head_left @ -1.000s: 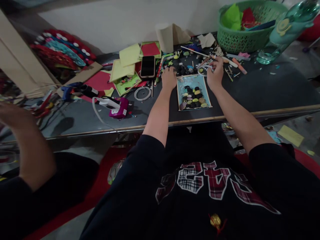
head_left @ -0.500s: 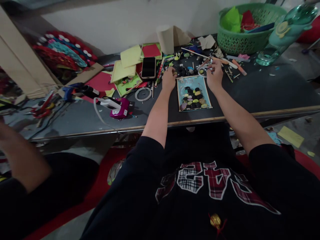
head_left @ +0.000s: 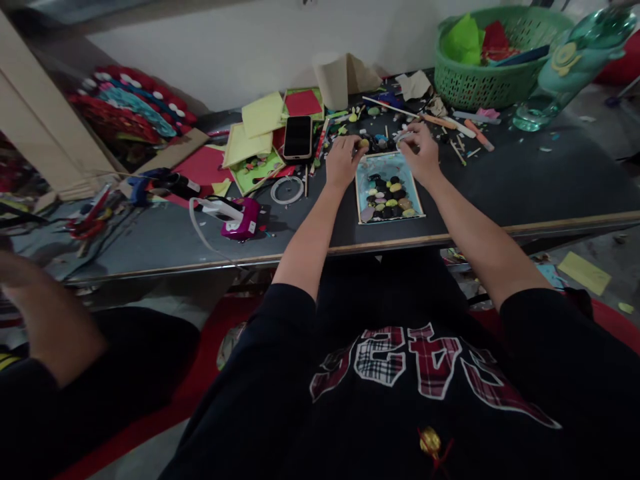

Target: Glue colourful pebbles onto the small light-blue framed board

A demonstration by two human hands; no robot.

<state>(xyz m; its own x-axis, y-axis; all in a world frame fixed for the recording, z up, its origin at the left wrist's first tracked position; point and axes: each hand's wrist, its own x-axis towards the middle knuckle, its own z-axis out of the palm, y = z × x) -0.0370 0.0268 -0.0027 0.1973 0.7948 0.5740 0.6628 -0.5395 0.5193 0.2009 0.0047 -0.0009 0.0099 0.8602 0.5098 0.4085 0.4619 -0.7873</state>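
Note:
A shallow framed panel (head_left: pixel 367 180) with a light blue backing lies flat near the table's front edge. Black, yellow and grey pebbles (head_left: pixel 390 198) cover its lower part. My left hand (head_left: pixel 343 162) is over the panel's upper left corner, thumb and fingers pinching a small yellowish-brown pebble (head_left: pixel 364 143). At the opposite upper corner, my right hand (head_left: pixel 423 155) has its fingers closed on a pale ring, perhaps a tape roll (head_left: pixel 401 139), which the fingers partly cover. More small pebbles and scraps (head_left: pixel 381 141) lie just behind the panel.
Left of the panel are a phone (head_left: pixel 298 138), yellow sheets (head_left: pixel 263 115), a coiled white ring (head_left: pixel 287 191) and a purple power block (head_left: pixel 241 219). A green basket (head_left: pixel 493 83) and tilted bottle (head_left: pixel 565 77) stand at right. Another person's arm (head_left: pixel 55 313) is at far left.
My left hand has moved slightly right and now shows a pebble in its fingertips. My right hand has shifted a little left, closing around the pale ring.

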